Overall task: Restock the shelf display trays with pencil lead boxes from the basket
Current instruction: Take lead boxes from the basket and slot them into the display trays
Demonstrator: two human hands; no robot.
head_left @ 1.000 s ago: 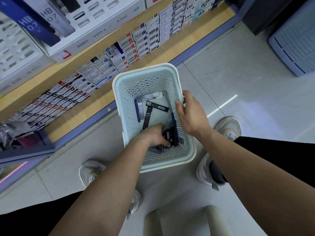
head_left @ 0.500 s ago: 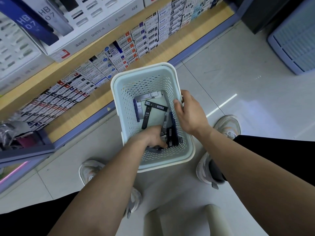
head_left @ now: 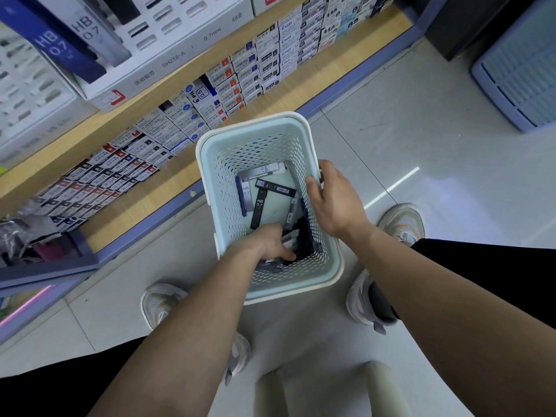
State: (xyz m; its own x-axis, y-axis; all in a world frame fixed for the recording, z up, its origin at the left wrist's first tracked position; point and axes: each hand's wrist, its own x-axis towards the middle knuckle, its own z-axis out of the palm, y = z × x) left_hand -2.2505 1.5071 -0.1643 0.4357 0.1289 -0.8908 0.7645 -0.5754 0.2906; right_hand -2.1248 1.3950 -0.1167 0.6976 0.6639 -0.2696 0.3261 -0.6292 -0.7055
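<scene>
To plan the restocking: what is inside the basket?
Slim pencil lead boxes, several marked HB 07, with the left hand gripping some. Whatever lies under that hand is hidden.

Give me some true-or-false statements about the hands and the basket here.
1. The right hand grips the basket by its rim. True.
2. The left hand hangs idle outside the basket. False: it is down inside the basket, gripping lead boxes.
3. The basket is empty. False: several lead boxes lie in it.
4. A black box marked HB 07 lies on the basket floor. True.
</scene>
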